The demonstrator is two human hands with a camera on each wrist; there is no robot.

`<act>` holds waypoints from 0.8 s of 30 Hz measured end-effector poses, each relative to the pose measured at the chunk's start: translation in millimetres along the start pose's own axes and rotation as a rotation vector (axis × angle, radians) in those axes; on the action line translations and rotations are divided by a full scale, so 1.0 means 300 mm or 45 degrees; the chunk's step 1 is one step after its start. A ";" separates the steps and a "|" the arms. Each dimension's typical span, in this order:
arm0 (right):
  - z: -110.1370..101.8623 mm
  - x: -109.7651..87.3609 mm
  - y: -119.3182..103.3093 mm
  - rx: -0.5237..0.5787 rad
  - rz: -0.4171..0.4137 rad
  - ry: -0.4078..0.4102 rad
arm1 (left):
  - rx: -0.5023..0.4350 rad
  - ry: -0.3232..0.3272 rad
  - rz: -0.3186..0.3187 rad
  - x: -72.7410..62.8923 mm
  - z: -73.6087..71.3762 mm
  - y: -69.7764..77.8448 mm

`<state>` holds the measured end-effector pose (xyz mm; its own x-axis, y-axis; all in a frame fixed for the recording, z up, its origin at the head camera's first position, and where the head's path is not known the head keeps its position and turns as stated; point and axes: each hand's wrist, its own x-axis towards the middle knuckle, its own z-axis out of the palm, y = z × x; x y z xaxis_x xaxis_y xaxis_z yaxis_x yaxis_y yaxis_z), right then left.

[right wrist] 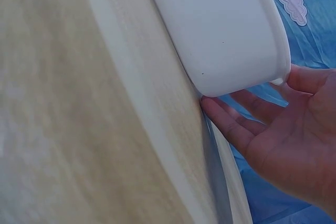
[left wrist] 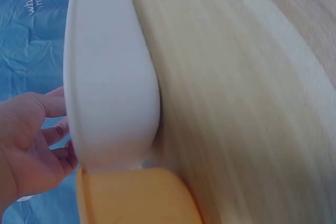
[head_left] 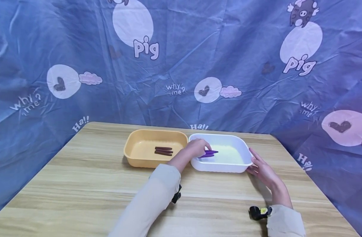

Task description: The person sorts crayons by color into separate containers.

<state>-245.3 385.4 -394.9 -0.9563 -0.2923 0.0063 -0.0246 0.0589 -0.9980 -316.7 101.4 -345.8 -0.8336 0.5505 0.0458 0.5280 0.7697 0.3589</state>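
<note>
The left hand (head_left: 197,147) reaches over the left rim of a white plastic tub (head_left: 220,168), fingertips right at slim purple pointed sticks (head_left: 209,155) on its floor. In the left wrist view, the tub wall hides the fingertips, so I cannot tell whether they pinch a stick. The right hand (right wrist: 286,129) touches the tub's right end from outside, its fingers mostly straight, one low by the base corner and the thumb up at the rim. On the left stands a yellow-orange tub (head_left: 151,163), with brown sticks (head_left: 163,151) lying side by side inside.
Both tubs stand side by side near the back of a wood-grain table (head_left: 80,184). A blue printed cloth (head_left: 169,65) hangs behind the table and at its sides. Each wrist carries a small black camera (head_left: 257,212).
</note>
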 end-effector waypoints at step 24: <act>-0.024 -0.009 0.012 -0.008 -0.007 -0.018 | 0.188 -0.063 -0.172 0.019 0.091 0.055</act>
<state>-245.0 393.2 -398.0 -0.9520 -0.3058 0.0108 -0.0316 0.0631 -0.9975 -308.4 126.1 -365.0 -0.8914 0.4514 -0.0407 0.4330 0.8747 0.2178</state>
